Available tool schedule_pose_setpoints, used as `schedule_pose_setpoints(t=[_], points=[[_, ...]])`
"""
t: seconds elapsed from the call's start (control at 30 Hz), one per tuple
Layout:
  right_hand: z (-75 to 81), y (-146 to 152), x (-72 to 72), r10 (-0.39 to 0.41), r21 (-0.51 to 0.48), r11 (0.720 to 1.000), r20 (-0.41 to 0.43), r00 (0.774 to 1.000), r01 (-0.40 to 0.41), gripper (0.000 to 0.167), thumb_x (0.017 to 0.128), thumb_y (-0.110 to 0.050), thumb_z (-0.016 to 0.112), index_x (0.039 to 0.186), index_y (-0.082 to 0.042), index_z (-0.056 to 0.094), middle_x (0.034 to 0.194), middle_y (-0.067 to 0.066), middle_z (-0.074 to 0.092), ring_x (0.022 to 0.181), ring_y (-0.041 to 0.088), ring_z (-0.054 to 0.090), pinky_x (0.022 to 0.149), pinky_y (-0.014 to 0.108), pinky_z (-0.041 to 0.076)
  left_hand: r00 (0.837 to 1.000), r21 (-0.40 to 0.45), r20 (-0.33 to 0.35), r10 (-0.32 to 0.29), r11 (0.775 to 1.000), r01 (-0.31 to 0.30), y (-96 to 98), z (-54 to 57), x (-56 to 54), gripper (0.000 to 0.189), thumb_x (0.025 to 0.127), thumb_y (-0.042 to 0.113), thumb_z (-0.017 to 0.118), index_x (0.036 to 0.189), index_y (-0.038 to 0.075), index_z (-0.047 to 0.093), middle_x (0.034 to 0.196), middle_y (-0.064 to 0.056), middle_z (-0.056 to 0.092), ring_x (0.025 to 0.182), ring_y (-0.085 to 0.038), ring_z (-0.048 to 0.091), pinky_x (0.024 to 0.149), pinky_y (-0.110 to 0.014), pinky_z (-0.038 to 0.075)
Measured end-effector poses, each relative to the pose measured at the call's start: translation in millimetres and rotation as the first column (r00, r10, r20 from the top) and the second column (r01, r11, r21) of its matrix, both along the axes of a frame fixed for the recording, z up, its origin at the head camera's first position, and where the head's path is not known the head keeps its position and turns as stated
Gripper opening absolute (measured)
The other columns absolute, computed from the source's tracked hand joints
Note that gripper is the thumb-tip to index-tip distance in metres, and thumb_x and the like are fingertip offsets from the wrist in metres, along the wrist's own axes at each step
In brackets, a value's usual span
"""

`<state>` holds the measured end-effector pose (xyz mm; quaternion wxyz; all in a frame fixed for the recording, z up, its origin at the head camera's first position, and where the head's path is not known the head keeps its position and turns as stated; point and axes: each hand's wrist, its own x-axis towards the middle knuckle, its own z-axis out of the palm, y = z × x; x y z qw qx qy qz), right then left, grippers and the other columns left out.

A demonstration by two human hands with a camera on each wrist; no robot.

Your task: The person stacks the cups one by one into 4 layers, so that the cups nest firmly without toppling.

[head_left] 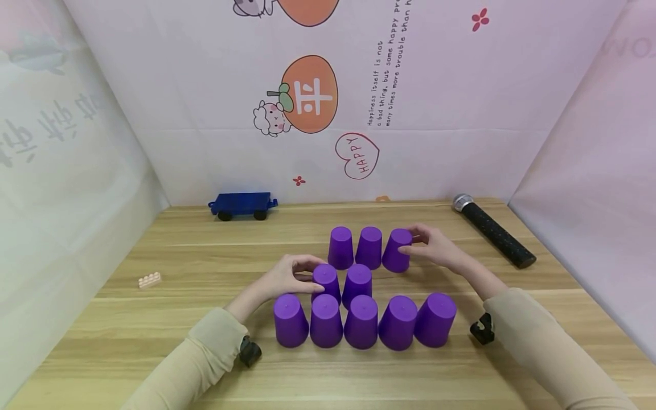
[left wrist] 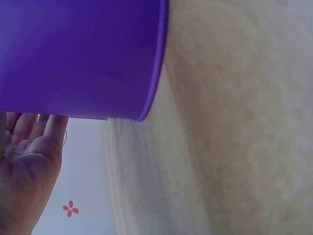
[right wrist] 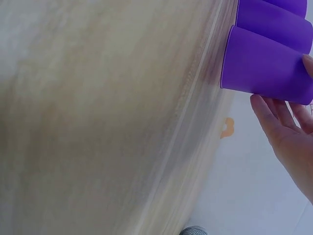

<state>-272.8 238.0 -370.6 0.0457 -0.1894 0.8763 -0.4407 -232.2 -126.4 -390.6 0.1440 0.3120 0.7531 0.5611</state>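
Upside-down purple cups stand in three rows on the wooden table. My left hand (head_left: 282,279) holds the left cup (head_left: 325,274) of the middle pair, thumb at its front and fingers behind. Beside it is the other middle cup (head_left: 357,285). In the back row of three, my right hand (head_left: 434,247) grips the rightmost cup (head_left: 396,255) between thumb and fingers, as the right wrist view also shows on that purple cup (right wrist: 266,68). A front row of several cups (head_left: 362,324) stands nearest me. One large purple cup (left wrist: 78,58) partly hides the left fingers in the left wrist view.
A blue toy wagon (head_left: 241,204) sits at the back left of the table (head_left: 205,250). Further forward on the left lies a small pale toy brick (head_left: 150,280). At the back right, a black microphone (head_left: 494,230) lies slanted. White printed cloth (head_left: 435,159) walls the back and sides.
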Motion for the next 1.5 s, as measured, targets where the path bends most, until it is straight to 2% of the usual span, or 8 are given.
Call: schedule_pose_setpoints(t=[0.27,0.47,0.57,0.83,0.97,1.1,1.33,1.5], points=[[9.2,9.5,9.4,0.025,0.012,1.0,0.035,0.999,-0.025,0.071,0.088,-0.025,0.067,0.142,0.002,0.03,0.138,0.028,0.043,0.127,0.045,0.042,0.106,0.056,0.036,1.0,-0.008,0.009,0.0,1.0,0.0,0.8,-0.5,-0.3,0.048,0.078,0.012,0.077,0.121,0.002,0.059,0.114,-0.017,0.065,0.105,-0.016,0.063,0.093,-0.031,0.053],[26.1,26.5,36.2,-0.008,0.044,0.999,0.025,1.0,0.007,0.062,0.095,-0.028,0.056,0.144,-0.001,0.029,0.143,0.026,0.038,0.13,0.044,0.038,0.105,0.057,0.037,1.0,-0.009,0.007,-0.001,1.0,0.001,0.6,1.8,0.4,0.047,0.078,0.009,0.076,0.121,0.0,0.059,0.113,-0.019,0.064,0.105,-0.017,0.063,0.093,-0.031,0.053],[28.3,35.4,53.8,0.007,0.089,0.996,0.015,1.0,-0.008,0.055,0.098,-0.028,0.051,0.142,-0.001,0.033,0.14,0.025,0.043,0.127,0.041,0.043,0.102,0.043,0.045,1.0,-0.016,0.011,0.004,1.0,-0.004,0.5,2.7,0.3,0.047,0.077,0.008,0.076,0.12,0.0,0.059,0.113,-0.019,0.064,0.105,-0.017,0.063,0.093,-0.031,0.053],[21.2,58.2,93.9,0.282,0.023,0.959,0.05,0.958,-0.283,0.048,0.094,-0.002,0.049,0.138,0.01,0.033,0.136,0.028,0.044,0.115,-0.014,0.043,0.093,0.011,0.044,1.0,-0.019,-0.021,-0.007,1.0,0.007,-1.5,4.1,-0.1,0.046,0.078,0.009,0.076,0.12,0.0,0.059,0.112,-0.019,0.065,0.103,-0.016,0.063,0.091,-0.031,0.054],[16.7,60.8,108.1,0.385,-0.023,0.923,0.103,0.917,-0.384,0.056,0.091,-0.002,0.056,0.137,0.012,0.029,0.137,0.031,0.041,0.119,-0.014,0.041,0.098,0.011,0.041,1.0,-0.028,-0.024,0.0,1.0,-0.001,-3.4,4.8,-0.6,0.047,0.078,0.012,0.077,0.12,0.002,0.06,0.111,-0.016,0.066,0.102,-0.014,0.064,0.091,-0.031,0.054],[14.1,56.6,118.3,0.382,-0.041,0.924,0.134,0.915,-0.38,0.059,0.086,-0.004,0.064,0.135,0.009,0.033,0.134,0.035,0.041,0.119,-0.011,0.043,0.099,0.014,0.043,0.999,-0.037,-0.035,0.024,0.999,-0.026,-8.1,6.3,-2.6,0.046,0.078,0.013,0.077,0.119,0.004,0.061,0.111,-0.014,0.066,0.1,-0.011,0.064,0.091,-0.031,0.054],[10.3,48.0,124.1,0.36,-0.071,0.933,0.149,0.921,-0.353,0.056,0.085,-0.006,0.067,0.133,0.004,0.04,0.126,0.016,0.054,0.114,-0.006,0.051,0.095,0.017,0.047,0.984,-0.041,-0.074,0.161,0.986,-0.164,-13.3,7.6,-11.0,0.046,0.078,0.016,0.077,0.12,0.006,0.061,0.113,-0.013,0.066,0.106,-0.021,0.062,0.092,-0.033,0.054],[6.3,42.9,123.0,0.326,-0.077,0.945,0.162,0.931,-0.317,0.05,0.085,-0.009,0.068,0.128,0.001,0.045,0.12,0.006,0.059,0.11,-0.003,0.055,0.092,0.02,0.05,0.937,-0.089,-0.085,0.339,0.934,-0.346,-12.9,4.3,-19.7,0.048,0.079,0.022,0.077,0.122,0.007,0.06,0.116,-0.012,0.065,0.11,-0.026,0.061,0.092,-0.034,0.054]])
